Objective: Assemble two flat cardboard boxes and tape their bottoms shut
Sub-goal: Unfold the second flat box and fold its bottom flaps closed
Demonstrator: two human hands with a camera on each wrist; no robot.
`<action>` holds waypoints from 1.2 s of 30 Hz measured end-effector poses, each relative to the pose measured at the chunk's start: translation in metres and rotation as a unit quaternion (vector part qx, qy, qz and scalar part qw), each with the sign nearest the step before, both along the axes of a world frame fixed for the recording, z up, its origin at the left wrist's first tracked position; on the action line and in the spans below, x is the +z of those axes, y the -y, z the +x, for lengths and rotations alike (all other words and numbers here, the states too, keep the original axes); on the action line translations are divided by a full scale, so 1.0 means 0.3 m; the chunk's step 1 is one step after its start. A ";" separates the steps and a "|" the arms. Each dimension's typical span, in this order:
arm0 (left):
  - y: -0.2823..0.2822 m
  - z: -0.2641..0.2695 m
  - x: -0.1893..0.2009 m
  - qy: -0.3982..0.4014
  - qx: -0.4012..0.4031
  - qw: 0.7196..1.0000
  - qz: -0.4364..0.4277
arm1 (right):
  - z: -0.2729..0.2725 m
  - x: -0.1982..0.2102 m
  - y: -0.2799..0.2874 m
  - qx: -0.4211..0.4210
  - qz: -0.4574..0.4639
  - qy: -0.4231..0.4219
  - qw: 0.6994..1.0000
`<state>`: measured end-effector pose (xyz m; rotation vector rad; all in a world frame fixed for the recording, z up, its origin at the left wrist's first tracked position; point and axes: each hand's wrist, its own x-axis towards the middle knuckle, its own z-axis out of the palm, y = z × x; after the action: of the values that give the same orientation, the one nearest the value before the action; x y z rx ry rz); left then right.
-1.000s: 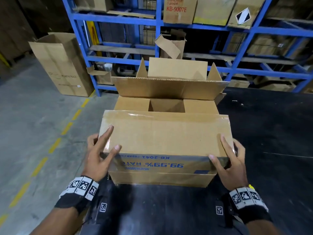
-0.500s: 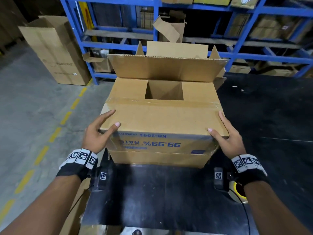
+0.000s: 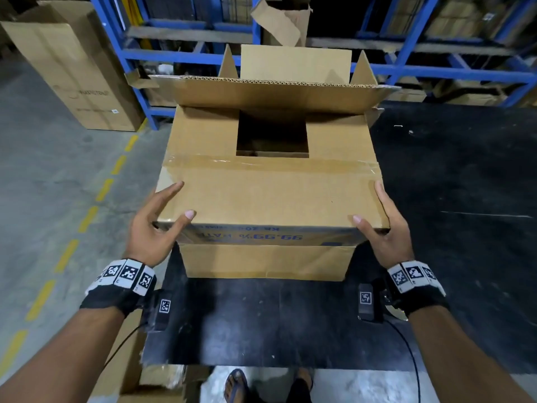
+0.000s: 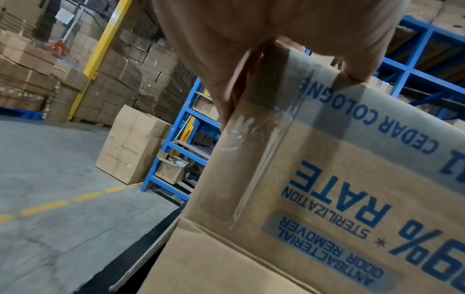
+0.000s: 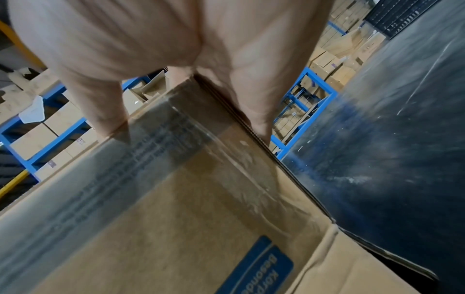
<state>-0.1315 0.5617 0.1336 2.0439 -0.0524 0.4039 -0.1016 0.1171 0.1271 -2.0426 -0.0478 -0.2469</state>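
Cardboard box (image 3: 270, 196) sits upside down on the black table (image 3: 453, 175), just before us. Our left hand (image 3: 154, 228) and right hand (image 3: 383, 228) clasp its near corners, thumbs on the near flap, fingers round the sides. The far flap (image 3: 273, 94) stands up, leaving a gap between the side flaps. Pressing hard may buckle the near flap inward, and old tape (image 3: 270, 164) could hinder the seam.

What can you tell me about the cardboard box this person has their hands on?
The cardboard box is brown corrugated board with blue print that reads upside down. It stands on a dark table. Its near flap is folded down and bears old clear tape; two side flaps leave a square gap; the far flap stands up. The left hand and right hand grip its near corners.
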 end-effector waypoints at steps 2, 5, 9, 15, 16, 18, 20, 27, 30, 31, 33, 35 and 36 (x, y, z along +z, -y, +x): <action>0.003 -0.020 -0.018 0.005 -0.003 1.000 -0.008 | -0.019 -0.018 0.004 0.007 0.001 0.019 1.000; -0.007 -0.049 -0.053 0.008 0.001 1.000 -0.025 | -0.054 -0.041 0.010 0.019 0.017 0.020 0.999; -0.030 -0.075 -0.036 0.006 0.028 0.999 0.015 | -0.084 -0.047 -0.006 0.034 0.041 0.004 0.999; -0.100 -0.080 0.012 -0.005 0.040 0.998 0.051 | -0.077 -0.065 -0.088 0.044 0.060 -0.034 0.997; -0.118 -0.077 0.005 -0.012 0.041 0.997 0.060 | -0.082 -0.077 -0.103 0.045 0.063 -0.048 0.996; -0.139 -0.081 -0.019 -0.022 0.043 0.996 0.069 | -0.097 -0.111 -0.122 0.050 0.058 -0.066 0.995; -0.143 -0.098 -0.053 -0.028 0.046 0.996 0.069 | -0.111 -0.139 -0.128 0.053 0.057 -0.068 0.995; -0.062 -0.135 -0.179 -0.084 0.034 0.995 0.032 | -0.110 -0.142 -0.040 0.042 0.028 -0.070 0.996; -0.006 -0.112 -0.216 -0.113 0.013 0.993 0.011 | -0.116 -0.170 0.023 0.021 0.005 -0.090 0.996; 0.011 -0.102 -0.230 -0.123 0.003 0.992 0.012 | -0.121 -0.181 0.042 0.015 0.004 -0.094 0.995; 0.037 -0.090 -0.267 -0.145 -0.018 0.989 0.024 | -0.134 -0.212 0.075 0.008 0.000 -0.104 0.995; 0.053 -0.095 -0.311 -0.174 -0.032 0.984 0.029 | -0.153 -0.243 0.089 0.010 -0.012 -0.122 0.992; 0.060 -0.101 -0.328 -0.191 -0.031 0.980 0.038 | -0.162 -0.258 0.089 0.013 -0.014 -0.134 0.991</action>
<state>-0.1620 0.5439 0.0352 2.1560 0.1038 -0.0356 -0.1503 0.0904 0.0497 -2.0857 0.0893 0.0447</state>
